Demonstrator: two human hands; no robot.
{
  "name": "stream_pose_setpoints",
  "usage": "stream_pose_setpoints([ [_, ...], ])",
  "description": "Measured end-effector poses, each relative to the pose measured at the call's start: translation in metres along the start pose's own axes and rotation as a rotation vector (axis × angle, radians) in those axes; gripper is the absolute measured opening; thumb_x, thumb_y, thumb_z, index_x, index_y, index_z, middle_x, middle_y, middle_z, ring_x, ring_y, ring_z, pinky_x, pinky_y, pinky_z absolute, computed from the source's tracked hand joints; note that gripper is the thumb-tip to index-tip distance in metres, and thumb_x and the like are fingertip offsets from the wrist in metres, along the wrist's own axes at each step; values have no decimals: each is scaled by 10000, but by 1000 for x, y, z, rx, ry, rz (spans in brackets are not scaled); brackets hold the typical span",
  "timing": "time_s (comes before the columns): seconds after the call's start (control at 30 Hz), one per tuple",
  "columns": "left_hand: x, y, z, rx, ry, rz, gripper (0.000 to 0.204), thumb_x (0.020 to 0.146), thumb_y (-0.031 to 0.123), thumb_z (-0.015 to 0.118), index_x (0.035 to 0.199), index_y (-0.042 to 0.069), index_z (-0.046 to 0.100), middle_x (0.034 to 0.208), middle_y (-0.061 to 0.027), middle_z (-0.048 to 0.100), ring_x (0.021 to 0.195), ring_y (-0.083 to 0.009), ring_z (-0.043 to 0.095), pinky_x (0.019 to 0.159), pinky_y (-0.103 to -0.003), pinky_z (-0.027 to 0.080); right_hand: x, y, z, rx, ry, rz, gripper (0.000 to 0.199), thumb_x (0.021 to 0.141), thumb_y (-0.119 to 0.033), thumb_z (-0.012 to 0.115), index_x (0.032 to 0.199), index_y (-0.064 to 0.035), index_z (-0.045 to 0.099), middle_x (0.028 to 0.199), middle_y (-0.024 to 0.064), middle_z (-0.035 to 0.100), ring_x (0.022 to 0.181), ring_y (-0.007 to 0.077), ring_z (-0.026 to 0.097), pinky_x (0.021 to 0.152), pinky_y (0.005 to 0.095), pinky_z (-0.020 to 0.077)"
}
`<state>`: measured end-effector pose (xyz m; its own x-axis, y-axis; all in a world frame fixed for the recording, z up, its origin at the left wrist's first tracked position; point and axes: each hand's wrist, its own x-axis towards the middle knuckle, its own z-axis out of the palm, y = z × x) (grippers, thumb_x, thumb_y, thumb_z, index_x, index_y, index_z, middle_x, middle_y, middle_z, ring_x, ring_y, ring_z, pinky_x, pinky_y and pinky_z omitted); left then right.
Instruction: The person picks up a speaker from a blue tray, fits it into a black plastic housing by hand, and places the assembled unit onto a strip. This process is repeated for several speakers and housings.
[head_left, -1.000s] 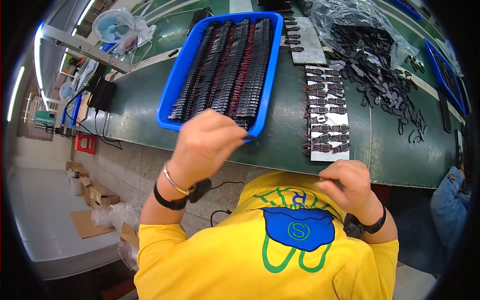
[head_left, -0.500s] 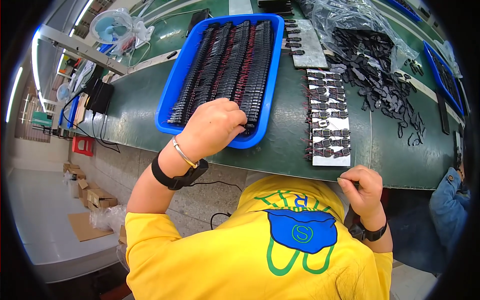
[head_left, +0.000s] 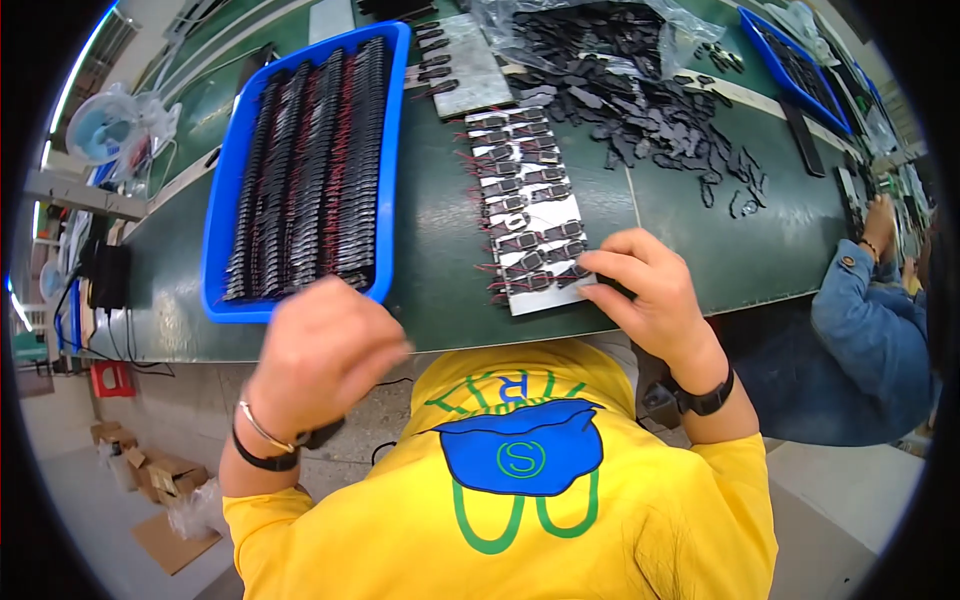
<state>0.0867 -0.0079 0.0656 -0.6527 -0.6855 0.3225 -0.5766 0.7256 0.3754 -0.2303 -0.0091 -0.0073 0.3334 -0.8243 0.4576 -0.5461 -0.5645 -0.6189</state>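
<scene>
Head view shows the right hand (head_left: pixel 650 290) with fingers spread on the white card (head_left: pixel 530 215) of small black parts right of the blue tray (head_left: pixel 300 170), best pressed flat, while the left hand (head_left: pixel 320 350), loosely curled and apparently empty, hovers at the tray's near edge.

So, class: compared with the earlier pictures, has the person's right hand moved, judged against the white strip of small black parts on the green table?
Yes. The right hand has come up from the yellow shirt onto the near end of the white strip.

Left hand (head_left: pixel 322 352) curled with its palm side hidden, tiny parts on the white strip (head_left: pixel 528 213) too small to identify, far blue tray (head_left: pixel 797 68) cut off near the rim, co-worker's hand (head_left: pixel 880 225) blurred.
</scene>
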Motion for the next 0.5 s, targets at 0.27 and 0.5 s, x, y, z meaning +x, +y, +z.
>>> stream_pose_setpoints([
  [0.27,15,19,71,-459,-102,175,145,705,80,757,793,64,643,749,-45,627,673,-231,600,595,-336,485,-11,5,-5,-57,-93,-1,296,662,-28,783,938,-30,676,888,105,598,738,240,597,626,310,482],
  [0.5,26,21,89,-504,-94,169,146,708,71,759,796,68,643,749,-42,632,673,-235,607,599,-339,487,-17,6,2,-61,-4,-88,305,646,-26,784,930,-29,672,851,94,608,707,243,598,605,323,483],
])
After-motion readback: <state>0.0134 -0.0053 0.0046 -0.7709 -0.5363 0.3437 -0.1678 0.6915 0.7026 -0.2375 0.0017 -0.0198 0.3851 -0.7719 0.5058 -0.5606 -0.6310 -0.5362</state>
